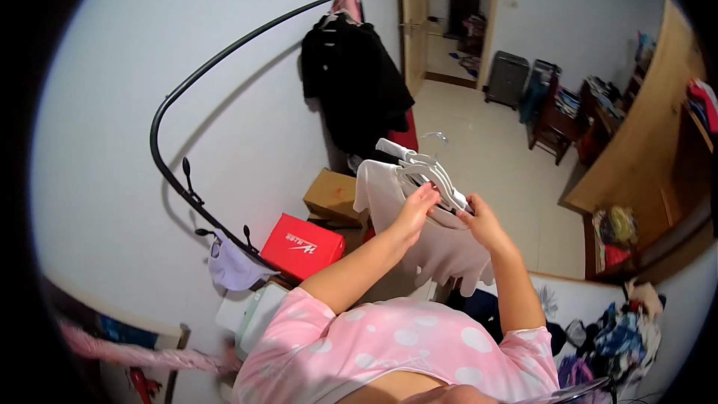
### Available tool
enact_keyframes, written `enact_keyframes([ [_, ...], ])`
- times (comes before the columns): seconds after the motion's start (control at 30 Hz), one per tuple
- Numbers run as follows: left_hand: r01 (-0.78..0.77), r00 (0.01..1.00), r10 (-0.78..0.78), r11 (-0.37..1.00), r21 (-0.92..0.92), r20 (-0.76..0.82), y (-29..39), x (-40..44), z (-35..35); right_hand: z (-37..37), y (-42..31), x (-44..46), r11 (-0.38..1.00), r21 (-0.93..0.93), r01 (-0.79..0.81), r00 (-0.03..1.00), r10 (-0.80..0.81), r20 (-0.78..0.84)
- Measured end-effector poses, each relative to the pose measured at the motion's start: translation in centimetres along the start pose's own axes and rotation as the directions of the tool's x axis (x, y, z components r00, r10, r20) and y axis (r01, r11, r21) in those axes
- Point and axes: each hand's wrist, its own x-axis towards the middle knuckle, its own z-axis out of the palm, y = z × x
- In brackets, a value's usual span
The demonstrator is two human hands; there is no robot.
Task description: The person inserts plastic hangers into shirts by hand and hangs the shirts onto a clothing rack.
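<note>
Several white clothes hangers are bunched together in front of me, with a metal hook sticking up from them. A pale, off-white garment hangs down from them, and a bit of black cloth shows behind its shoulder. My left hand is closed at the near left side of the hangers, its fingers at the garment's neckline. On the other side, my right hand grips the right ends of the hangers, thumb toward me. My fingertips are partly hidden behind the hangers and cloth.
A black curved rack stands by the left wall, with black clothes at its far end and a lilac cap low down. Nearby are a red shoebox and a cardboard box. Piled clothes lie at right; a suitcase stands farther off.
</note>
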Motion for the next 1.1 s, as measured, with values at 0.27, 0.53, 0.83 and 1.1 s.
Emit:
enact_keyframes([
  [0.27, -0.225, 0.915, 0.207, 0.974, -0.012, -0.346, 3.1, 4.0, -2.7, 2.4, -2.2, 6.5, 0.963, 0.249, 0.101, 0.899, -0.196, 0.392],
  [0.53, -0.292, 0.855, 0.279, 0.956, 0.038, -0.438, 5.8, 5.7, -5.7, 4.4, -3.0, 11.6, 0.864, 0.501, -0.05, 0.863, -0.215, 0.457],
  [0.83, -0.322, 0.803, 0.337, 0.939, 0.119, -0.492, 10.5, 6.9, -10.4, 5.7, -6.5, 18.2, 0.842, 0.528, -0.109, 0.889, -0.155, 0.43],
  [1.1, -0.354, 0.807, 0.397, 0.918, 0.179, -0.438, 14.9, 6.2, -15.3, 7.6, -13.0, 27.8, 0.885, 0.465, -0.014, 0.896, -0.195, 0.398],
])
